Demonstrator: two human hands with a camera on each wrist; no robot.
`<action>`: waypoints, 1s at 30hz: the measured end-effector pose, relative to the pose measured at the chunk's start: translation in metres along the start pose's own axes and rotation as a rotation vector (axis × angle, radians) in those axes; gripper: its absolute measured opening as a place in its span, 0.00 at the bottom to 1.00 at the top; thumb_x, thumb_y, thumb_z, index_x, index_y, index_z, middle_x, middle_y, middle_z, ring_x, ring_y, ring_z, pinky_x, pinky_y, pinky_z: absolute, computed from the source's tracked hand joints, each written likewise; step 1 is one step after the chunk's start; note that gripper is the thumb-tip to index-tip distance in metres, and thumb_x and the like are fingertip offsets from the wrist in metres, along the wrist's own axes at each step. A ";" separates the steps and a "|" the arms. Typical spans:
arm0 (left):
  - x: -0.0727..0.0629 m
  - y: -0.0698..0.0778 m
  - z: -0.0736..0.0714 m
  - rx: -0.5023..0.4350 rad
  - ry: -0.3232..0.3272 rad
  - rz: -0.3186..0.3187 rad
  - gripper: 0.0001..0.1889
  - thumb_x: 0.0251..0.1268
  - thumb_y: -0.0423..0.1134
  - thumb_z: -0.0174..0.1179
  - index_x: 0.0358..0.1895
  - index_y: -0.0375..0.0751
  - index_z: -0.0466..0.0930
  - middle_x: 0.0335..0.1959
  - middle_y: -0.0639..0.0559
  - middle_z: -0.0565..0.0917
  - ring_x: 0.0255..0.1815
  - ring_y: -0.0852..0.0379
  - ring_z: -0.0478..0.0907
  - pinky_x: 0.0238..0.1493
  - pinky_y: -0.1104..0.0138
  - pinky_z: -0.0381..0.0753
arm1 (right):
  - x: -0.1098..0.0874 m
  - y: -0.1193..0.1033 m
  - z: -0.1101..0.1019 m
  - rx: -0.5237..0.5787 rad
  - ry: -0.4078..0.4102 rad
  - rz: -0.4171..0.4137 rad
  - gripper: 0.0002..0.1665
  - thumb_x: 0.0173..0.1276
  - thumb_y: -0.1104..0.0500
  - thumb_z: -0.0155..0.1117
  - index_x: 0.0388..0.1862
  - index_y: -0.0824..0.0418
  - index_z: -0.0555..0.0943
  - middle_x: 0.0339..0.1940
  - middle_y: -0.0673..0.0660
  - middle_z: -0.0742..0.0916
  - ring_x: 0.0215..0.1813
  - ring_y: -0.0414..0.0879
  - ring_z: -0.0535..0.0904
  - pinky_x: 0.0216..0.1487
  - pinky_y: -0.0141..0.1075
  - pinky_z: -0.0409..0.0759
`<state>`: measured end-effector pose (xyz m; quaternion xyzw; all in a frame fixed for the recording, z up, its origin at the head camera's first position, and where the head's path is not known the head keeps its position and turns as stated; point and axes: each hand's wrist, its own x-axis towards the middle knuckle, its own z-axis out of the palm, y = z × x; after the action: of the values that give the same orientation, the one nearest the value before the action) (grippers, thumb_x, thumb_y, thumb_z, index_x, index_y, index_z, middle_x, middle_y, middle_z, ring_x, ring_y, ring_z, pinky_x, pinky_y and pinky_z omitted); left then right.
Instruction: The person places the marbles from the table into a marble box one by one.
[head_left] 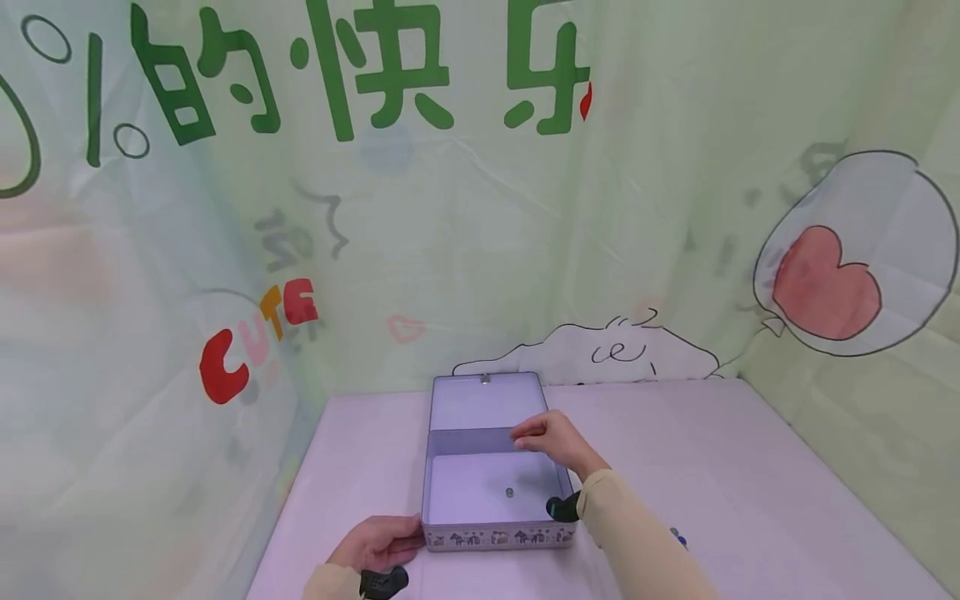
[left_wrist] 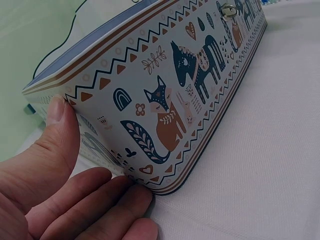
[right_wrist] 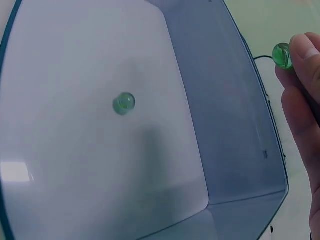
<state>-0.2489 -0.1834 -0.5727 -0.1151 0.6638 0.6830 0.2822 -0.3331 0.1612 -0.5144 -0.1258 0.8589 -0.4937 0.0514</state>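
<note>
An open tin box (head_left: 498, 537) with animals printed on its sides stands on the table, its lid (head_left: 487, 404) tipped back. My left hand (head_left: 378, 540) is at its near left corner. In the left wrist view the thumb (left_wrist: 56, 117) touches the tin's side and the fingertips lie at its bottom corner. My right hand (head_left: 553, 437), over the back right part of the box, pinches a green glass marble (right_wrist: 283, 55) between thumb and fingers. Another green marble (right_wrist: 128, 101) lies on the box floor, casting a reflection beside it.
A few small blue things (head_left: 678, 537) lie on the white tabletop (head_left: 675, 450) right of the box, beside the right forearm. A printed curtain (head_left: 480, 250) hangs behind and at both sides of the table.
</note>
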 end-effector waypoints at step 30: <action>0.004 -0.001 -0.001 0.015 -0.006 -0.008 0.23 0.72 0.37 0.65 0.60 0.21 0.77 0.54 0.31 0.86 0.57 0.41 0.86 0.69 0.43 0.76 | -0.076 0.051 -0.096 -0.070 0.134 0.089 0.18 0.72 0.62 0.68 0.58 0.67 0.84 0.56 0.66 0.88 0.55 0.54 0.87 0.60 0.50 0.86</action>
<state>-0.2517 -0.1837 -0.5760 -0.1135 0.6676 0.6772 0.2880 -0.2886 0.2864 -0.5123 -0.0559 0.8819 -0.4680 0.0116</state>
